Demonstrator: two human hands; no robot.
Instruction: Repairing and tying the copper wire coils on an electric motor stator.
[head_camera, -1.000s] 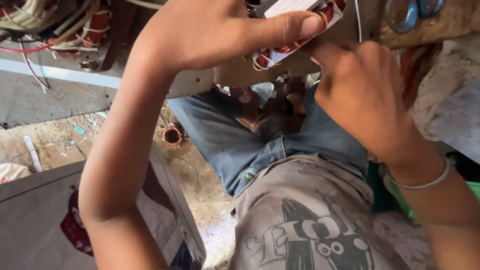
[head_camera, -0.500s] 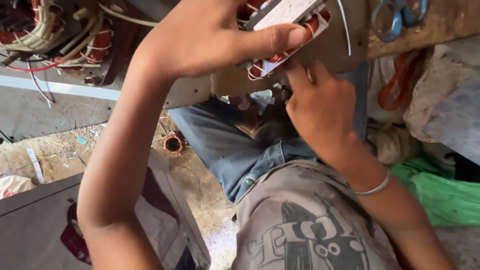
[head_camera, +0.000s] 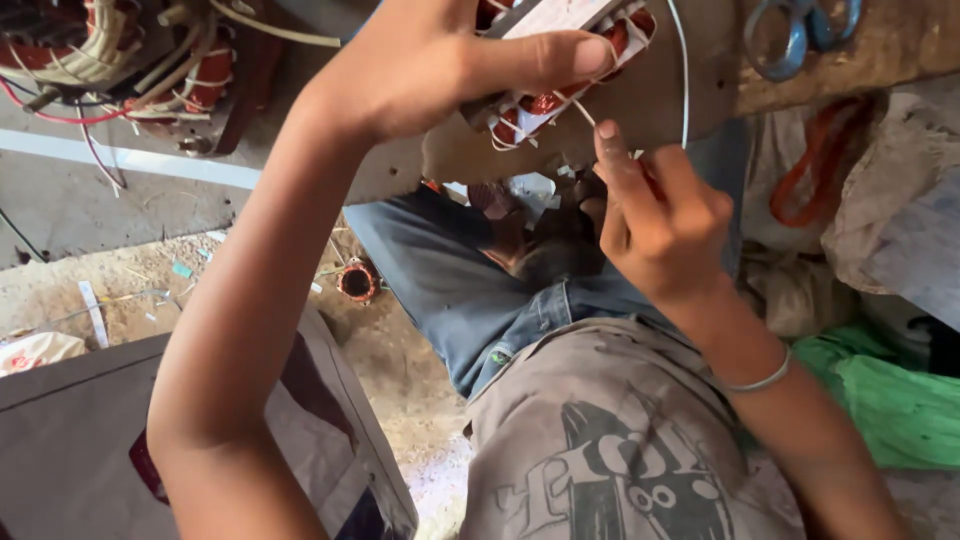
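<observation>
My left hand (head_camera: 440, 60) grips a motor stator with copper windings (head_camera: 560, 70) at the top of the view, thumb pressed along its white insulation paper. Just below it, my right hand (head_camera: 655, 215) pinches a thin white cord (head_camera: 682, 80) that loops up over the windings. The cord's end runs between my fingers and the coil. A thin metal bangle (head_camera: 760, 380) sits on my right wrist. My jeans-clad legs (head_camera: 450, 280) and grey printed shirt (head_camera: 610, 460) lie underneath.
Another wound stator with red and cream wires (head_camera: 110, 60) sits at the top left. Scissors (head_camera: 800, 35) lie on a wooden board (head_camera: 900, 50) at the top right. A small copper coil (head_camera: 357, 281) lies on the dusty floor. Green cloth (head_camera: 890, 400) is at the right, a grey box (head_camera: 70, 430) at the lower left.
My right hand has drawn down and away from the windings, pulling the white cord with it. The left hand keeps its hold on the stator.
</observation>
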